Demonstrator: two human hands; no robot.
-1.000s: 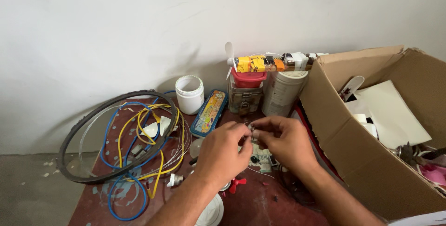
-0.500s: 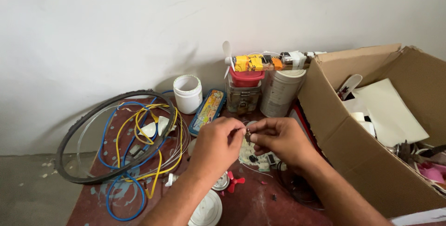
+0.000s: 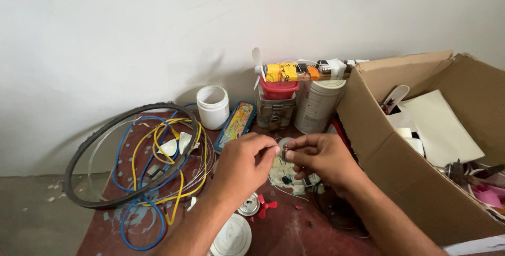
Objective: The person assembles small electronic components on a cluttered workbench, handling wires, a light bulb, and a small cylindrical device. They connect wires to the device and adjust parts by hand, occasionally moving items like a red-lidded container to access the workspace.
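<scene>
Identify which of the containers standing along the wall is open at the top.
The short white jar, left of the flat blue tin: its mouth is uncovered. The clear jar wears a red lid, and the tall white canister is covered.

Open brown cardboard box [image 3: 389, 156], right.

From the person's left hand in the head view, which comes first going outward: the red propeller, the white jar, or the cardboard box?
Measured from the left hand:
1. Red propeller, just below it on the table.
2. White jar, behind it by the wall.
3. Cardboard box, far off on the right.
</scene>
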